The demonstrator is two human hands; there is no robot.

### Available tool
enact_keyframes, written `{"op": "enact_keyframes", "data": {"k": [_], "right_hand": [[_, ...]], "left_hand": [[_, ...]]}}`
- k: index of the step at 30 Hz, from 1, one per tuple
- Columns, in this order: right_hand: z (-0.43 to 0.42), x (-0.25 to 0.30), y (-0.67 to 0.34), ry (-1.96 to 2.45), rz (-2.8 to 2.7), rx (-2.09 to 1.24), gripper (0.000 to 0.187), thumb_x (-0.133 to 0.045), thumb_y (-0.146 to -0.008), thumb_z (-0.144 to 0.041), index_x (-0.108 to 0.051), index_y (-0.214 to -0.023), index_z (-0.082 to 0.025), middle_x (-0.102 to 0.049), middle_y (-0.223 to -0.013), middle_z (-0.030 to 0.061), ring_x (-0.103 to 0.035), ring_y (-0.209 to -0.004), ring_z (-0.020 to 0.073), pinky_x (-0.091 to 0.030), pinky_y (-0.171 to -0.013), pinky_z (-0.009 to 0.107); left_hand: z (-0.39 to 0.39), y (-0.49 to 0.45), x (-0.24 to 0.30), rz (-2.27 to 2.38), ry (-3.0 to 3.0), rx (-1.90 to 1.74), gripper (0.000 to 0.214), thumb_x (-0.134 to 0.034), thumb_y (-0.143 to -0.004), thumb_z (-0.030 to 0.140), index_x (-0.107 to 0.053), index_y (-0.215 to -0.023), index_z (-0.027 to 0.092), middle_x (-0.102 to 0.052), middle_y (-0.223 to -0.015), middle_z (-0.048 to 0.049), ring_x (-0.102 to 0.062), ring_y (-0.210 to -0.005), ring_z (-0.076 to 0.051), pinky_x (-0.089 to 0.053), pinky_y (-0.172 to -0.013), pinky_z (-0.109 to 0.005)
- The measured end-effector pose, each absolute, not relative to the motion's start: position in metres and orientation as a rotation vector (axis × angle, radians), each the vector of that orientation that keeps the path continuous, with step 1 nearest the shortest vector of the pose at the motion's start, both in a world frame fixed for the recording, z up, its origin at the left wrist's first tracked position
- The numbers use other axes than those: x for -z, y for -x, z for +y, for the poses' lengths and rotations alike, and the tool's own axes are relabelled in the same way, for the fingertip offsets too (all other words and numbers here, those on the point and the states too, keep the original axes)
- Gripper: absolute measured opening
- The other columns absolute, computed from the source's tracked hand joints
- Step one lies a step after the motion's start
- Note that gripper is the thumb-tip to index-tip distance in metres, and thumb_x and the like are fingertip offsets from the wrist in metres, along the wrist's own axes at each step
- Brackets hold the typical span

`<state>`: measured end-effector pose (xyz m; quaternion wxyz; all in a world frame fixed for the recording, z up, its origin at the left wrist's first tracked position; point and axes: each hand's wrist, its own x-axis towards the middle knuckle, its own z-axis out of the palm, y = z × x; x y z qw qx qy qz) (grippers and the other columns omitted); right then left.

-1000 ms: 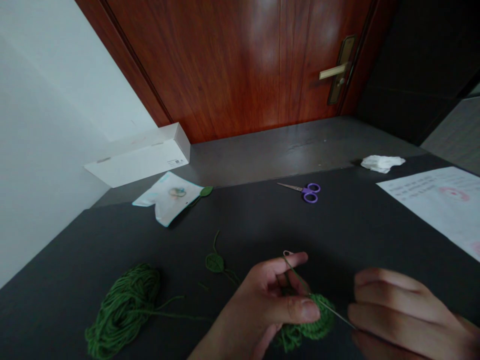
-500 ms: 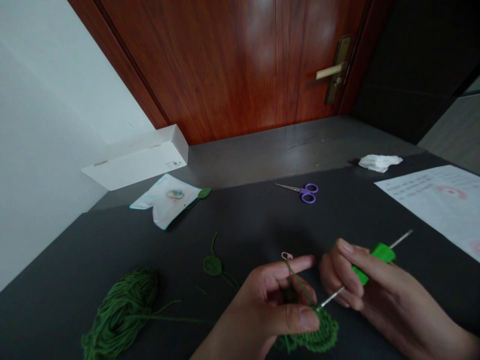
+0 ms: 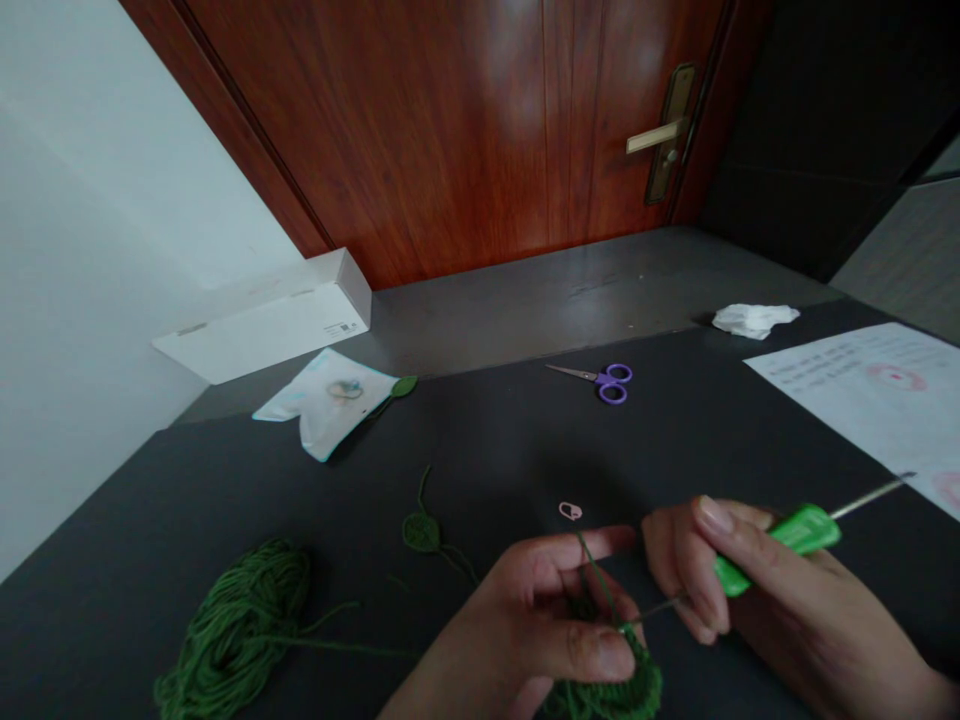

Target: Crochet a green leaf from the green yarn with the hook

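Green crocheted fabric point(image 3: 611, 695) sits at the bottom of the view, just under the left hand point(image 3: 525, 630), whose thumb and curled fingers pinch it while the index finger point(image 3: 592, 545) stretches toward the right hand. A strand of green yarn point(image 3: 592, 570) rises from the fabric past that finger. The right hand point(image 3: 772, 590) pinches a crochet hook point(image 3: 795, 530) by its bright green handle, thumb on top and fingers curled beneath. The hook's thin metal shaft slants down, and its tip meets the fabric's edge beside the left thumb. Just beyond the left index finger, a small pink stitch marker point(image 3: 570, 511) lies apart from both hands. Left of the left hand, a small crocheted leaf point(image 3: 421, 533) with a trailing stem and a loose ball of green yarn point(image 3: 232, 630) rest on the dark table point(image 3: 480, 450). Purple-handled scissors point(image 3: 611, 383) lie farther ahead of the hands.
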<state>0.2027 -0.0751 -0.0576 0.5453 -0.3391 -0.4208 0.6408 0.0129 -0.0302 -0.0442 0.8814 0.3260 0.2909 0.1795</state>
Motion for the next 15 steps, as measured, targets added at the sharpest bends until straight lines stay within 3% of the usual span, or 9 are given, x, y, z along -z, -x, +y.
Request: {"op": "enact_keyframes", "data": {"k": [4, 8, 13, 15], "right_hand": [[-0.078, 0.060, -0.216, 0.726, -1.341, -1.357, 0.048, -0.039, -0.101, -0.042, -0.068, -0.070, -0.021, -0.061, -0.065, 0.0010, -0.056, -0.065, 0.0145, -0.043, -0.065, 0.029], [-0.078, 0.057, -0.221, 0.536, -1.700, -1.111, 0.042, -0.039, -0.102, -0.039, -0.065, -0.075, -0.020, -0.060, -0.064, 0.0012, -0.058, -0.062, 0.0148, -0.045, -0.066, 0.030], [-0.075, 0.054, -0.213, 0.435, -1.774, -0.888, 0.036, -0.038, -0.102, -0.037, -0.061, -0.078, -0.023, -0.054, -0.057, -0.0014, -0.054, -0.052, 0.0140, -0.044, -0.058, 0.029], [-0.075, 0.054, -0.213, 0.435, -1.772, -0.885, 0.036, -0.037, -0.103, -0.036, -0.062, -0.079, -0.024, -0.055, -0.057, -0.0014, -0.054, -0.051, 0.0143, -0.045, -0.057, 0.030]], "left_hand": [[-0.030, -0.016, 0.045, 0.509, -0.686, -0.286, 0.058, -0.077, -0.058, 0.014, -0.068, -0.114, 0.008, -0.058, -0.076, -0.0012, -0.046, -0.063, -0.007, -0.030, -0.061, -0.021], [-0.030, -0.019, 0.044, 0.522, -0.657, -0.197, 0.049, -0.074, -0.055, 0.011, -0.071, -0.104, 0.012, -0.059, -0.078, -0.0003, -0.046, -0.067, -0.010, -0.030, -0.062, -0.023], [-0.030, -0.016, 0.040, 0.532, -0.639, -0.124, 0.026, -0.074, -0.056, 0.006, -0.071, -0.081, 0.013, -0.059, -0.073, 0.0022, -0.045, -0.064, -0.008, -0.029, -0.059, -0.020], [-0.032, -0.013, 0.039, 0.567, -0.676, -0.098, 0.026, -0.076, -0.059, 0.006, -0.072, -0.082, 0.014, -0.061, -0.075, 0.0020, -0.047, -0.064, -0.007, -0.030, -0.060, -0.020]]}}
